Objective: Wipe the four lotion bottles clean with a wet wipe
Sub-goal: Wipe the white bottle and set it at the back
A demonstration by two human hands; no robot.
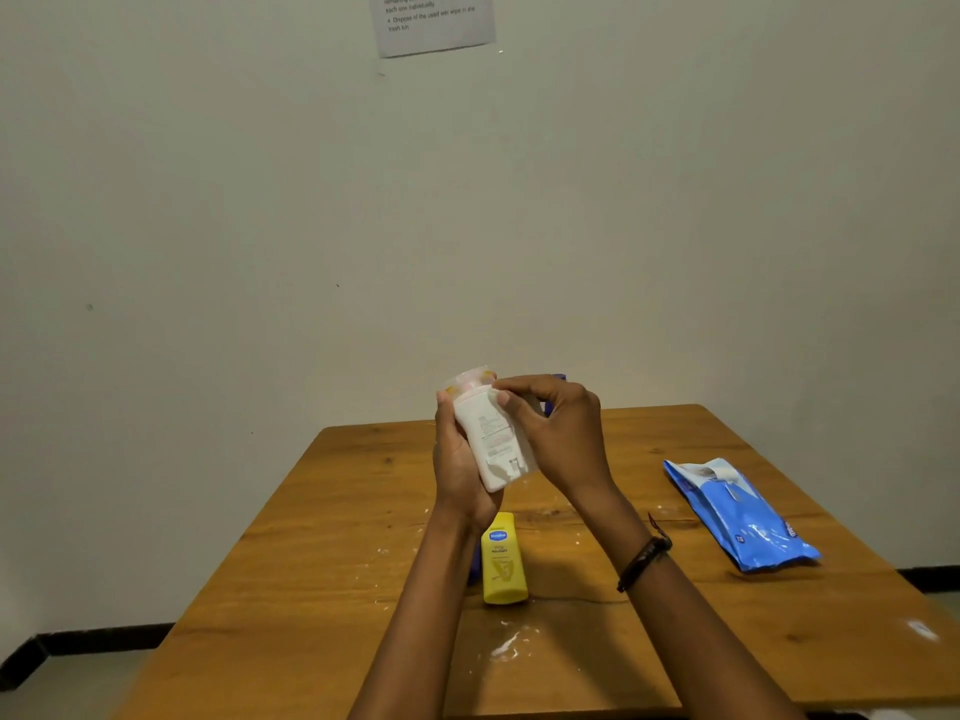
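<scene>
A white lotion bottle [493,444] is held up above the wooden table [675,641], tilted, with its printed back label facing me. My left hand [460,470] grips its lower left side. My right hand [558,433] presses a thin wet wipe [470,379] against the bottle's top and right side. A yellow lotion bottle [503,561] lies flat on the table below my hands. A dark blue object [474,563] peeks out beside my left forearm, and something blue [558,377] shows behind my right hand; both are mostly hidden.
A blue pack of wet wipes [740,514] lies on the table at the right. White smears [506,644] mark the table near its front. A pale wall with a printed sheet [434,20] stands behind the table.
</scene>
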